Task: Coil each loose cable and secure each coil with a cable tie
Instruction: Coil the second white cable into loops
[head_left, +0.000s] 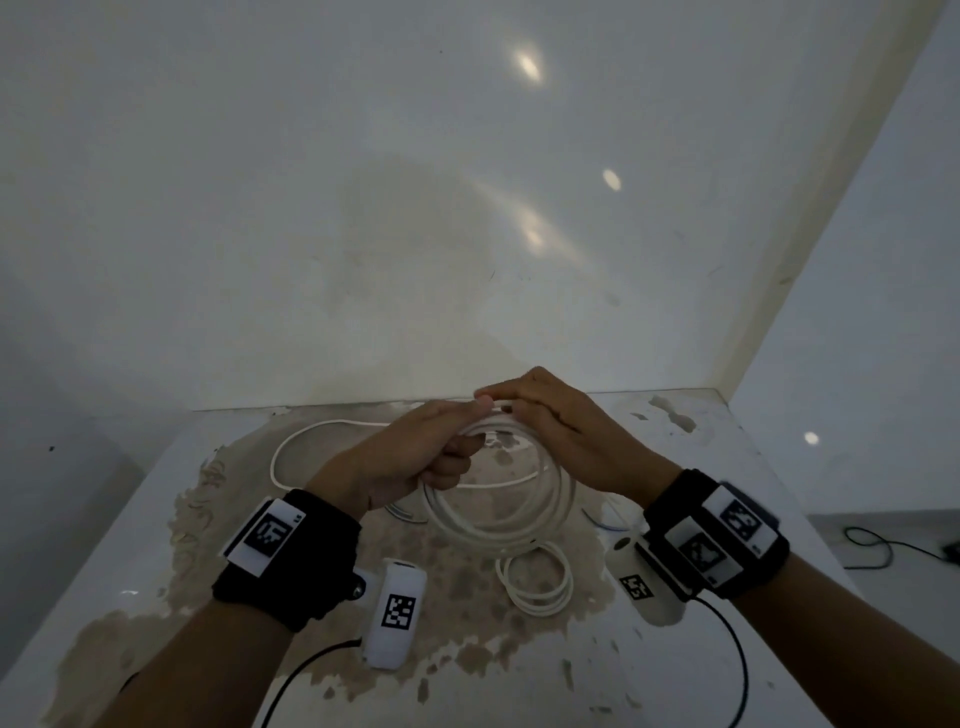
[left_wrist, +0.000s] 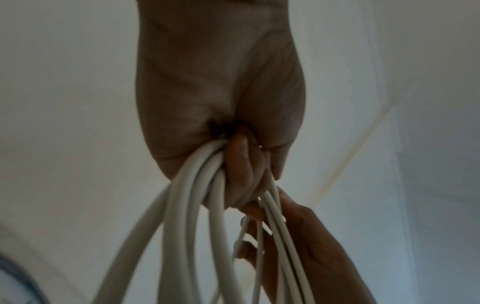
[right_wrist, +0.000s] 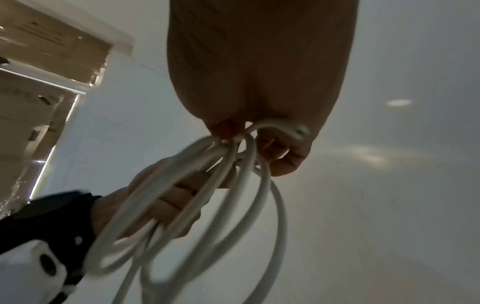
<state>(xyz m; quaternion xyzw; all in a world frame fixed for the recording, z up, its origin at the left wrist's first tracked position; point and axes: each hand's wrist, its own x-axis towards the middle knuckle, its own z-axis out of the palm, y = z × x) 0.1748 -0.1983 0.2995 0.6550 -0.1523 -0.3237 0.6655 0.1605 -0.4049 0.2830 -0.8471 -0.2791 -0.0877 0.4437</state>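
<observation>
Both hands are up over the counter: left hand fingers clenched round the white cable coil, right hand pinching its top strands. I'd guess the springy loops fan out if either grip eases, since no tie's on yet.

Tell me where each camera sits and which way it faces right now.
Head: above, facing forward and down at the table; both hands hold the white cable coil.
Left wrist: under the left hand, facing along its fingers gripping the coil.
Right wrist: under the right hand, facing the coil.
Shared: all show the coil.
</observation>
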